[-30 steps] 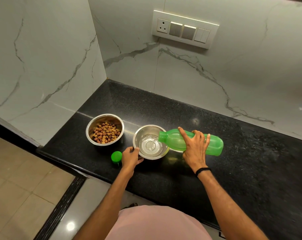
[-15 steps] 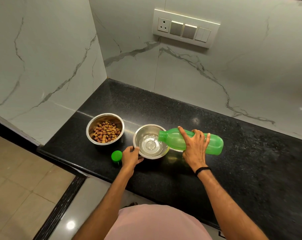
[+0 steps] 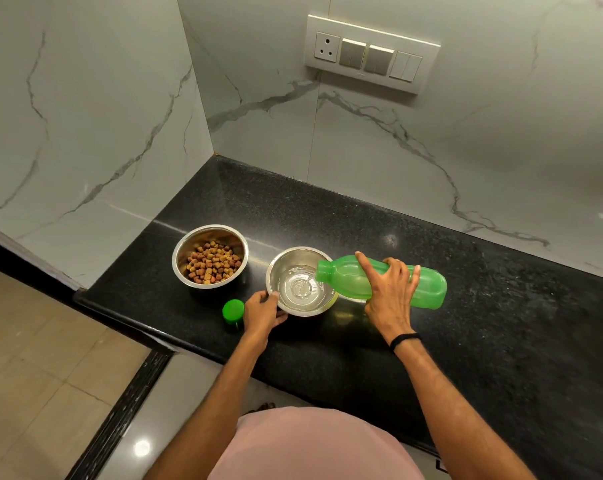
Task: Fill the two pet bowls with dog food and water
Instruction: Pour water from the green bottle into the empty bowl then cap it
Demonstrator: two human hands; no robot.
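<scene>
As bottle [image 3: 428,289] pours, water bowl [image 3: 295,258] shallow — kibble bowl [image 3: 189,247]

It was a home kitchen corner: a black speckled stone counter [image 3: 501,323] met white marble-veined walls [image 3: 501,150], with a switch panel [image 3: 369,53] on the far wall. Beige floor tiles [image 3: 33,375] lay to the left, and a kibble bowl [image 3: 210,259] sat on the counter.
</scene>
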